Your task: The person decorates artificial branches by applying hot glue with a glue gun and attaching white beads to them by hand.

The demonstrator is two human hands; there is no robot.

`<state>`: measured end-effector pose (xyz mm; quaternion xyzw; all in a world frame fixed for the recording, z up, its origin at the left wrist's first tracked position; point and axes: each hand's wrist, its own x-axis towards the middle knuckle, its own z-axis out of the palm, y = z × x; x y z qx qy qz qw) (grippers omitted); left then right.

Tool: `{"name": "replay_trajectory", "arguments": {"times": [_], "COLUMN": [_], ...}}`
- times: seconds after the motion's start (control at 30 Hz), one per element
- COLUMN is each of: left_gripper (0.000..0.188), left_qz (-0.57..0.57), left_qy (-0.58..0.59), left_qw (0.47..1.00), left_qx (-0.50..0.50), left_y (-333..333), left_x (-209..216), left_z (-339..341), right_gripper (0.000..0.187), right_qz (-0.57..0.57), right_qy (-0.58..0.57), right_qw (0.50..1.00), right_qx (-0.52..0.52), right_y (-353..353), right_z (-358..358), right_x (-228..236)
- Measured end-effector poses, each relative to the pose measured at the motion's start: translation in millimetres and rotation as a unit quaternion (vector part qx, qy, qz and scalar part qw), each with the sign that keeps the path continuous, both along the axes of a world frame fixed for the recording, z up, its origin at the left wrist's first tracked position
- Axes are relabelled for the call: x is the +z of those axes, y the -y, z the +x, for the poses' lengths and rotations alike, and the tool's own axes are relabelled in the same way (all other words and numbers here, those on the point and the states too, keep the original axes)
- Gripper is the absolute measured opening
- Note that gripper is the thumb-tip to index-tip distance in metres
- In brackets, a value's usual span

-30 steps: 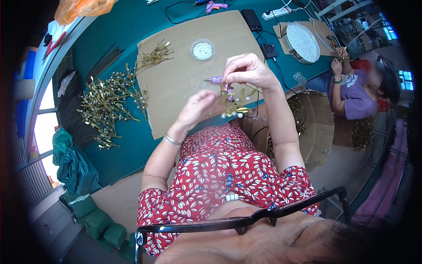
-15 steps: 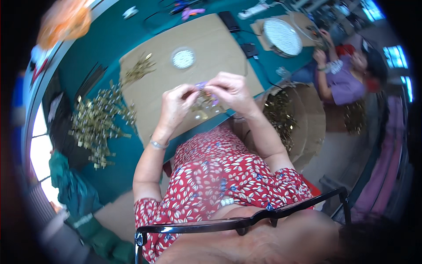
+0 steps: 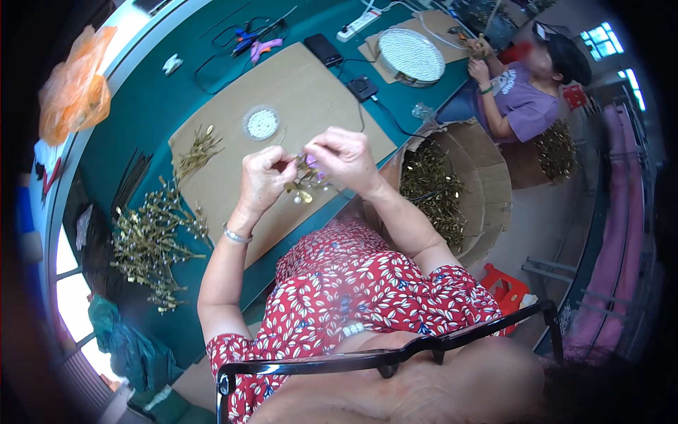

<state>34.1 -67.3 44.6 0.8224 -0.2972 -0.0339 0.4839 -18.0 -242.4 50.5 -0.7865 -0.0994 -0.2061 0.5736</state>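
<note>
Above the cardboard sheet (image 3: 339, 92), both my hands come together on a small gold artificial sprig (image 3: 302, 192) with shiny leaves and a white bead. My left hand (image 3: 263, 178) is closed in a pinch at one side of it. My right hand (image 3: 346, 157) pinches from the other side, fingertips almost meeting the left ones. Something small and purple (image 3: 311, 164) shows between the fingertips; I cannot make out what it is. Beyond the hands sits a round clear dish (image 3: 262, 122) of white beads. Several gold sprigs (image 3: 198, 150) lie left of it on the cardboard.
A big heap of gold sprigs (image 3: 152, 240) covers the table's left side. Farther back are a pink glue gun (image 3: 264, 48), cables, a black box (image 3: 323, 49) and a power strip (image 3: 359, 25). At right stands a carton (image 3: 487, 184) of gold stems; beyond it a person (image 3: 519, 99) handles a sprig.
My view has shifted, so the table things sit farther left. Both hands stay pinched together on the sprig, whose leaves now hang more clearly below the fingers.
</note>
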Motion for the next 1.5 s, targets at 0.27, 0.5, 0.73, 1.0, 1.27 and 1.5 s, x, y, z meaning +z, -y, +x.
{"name": "replay_trajectory", "arguments": {"times": [0.27, 0.5, 0.73, 1.0, 1.27, 1.5], "left_gripper": [0.003, 0.003, 0.019, 0.045, 0.043, 0.033], "left_qz": [-0.014, -0.047, -0.137, -0.141, -0.172, -0.211], "left_qy": [0.019, -0.050, -0.222, -0.525, -0.590, -0.422], "left_qw": [1.000, 0.998, 0.963, 0.811, 0.753, 0.882], "left_qx": [-0.020, -0.014, -0.073, -0.216, -0.234, 0.018], "left_y": [-12, -23, -28, -39, -25, -28], "left_x": [4, -4, -2, -36, -37, -66], "left_z": [6, 8, 10, -18, -23, -42], "right_gripper": [0.004, 0.008, 0.008, 0.008, 0.023, 0.018], "right_qz": [0.084, 0.177, 0.257, 0.255, 0.219, 0.244], "right_qy": [-0.039, -0.131, -0.141, -0.091, -0.060, -0.184], "right_qw": [0.996, 0.976, 0.951, 0.931, 0.916, 0.951], "right_qx": [-0.014, 0.006, 0.097, 0.245, 0.330, 0.037], "right_y": [-4, -6, 11, 35, 36, 81], "right_z": [9, 13, 24, 40, 50, 65], "right_x": [-5, -11, -24, -26, -31, -32]}}
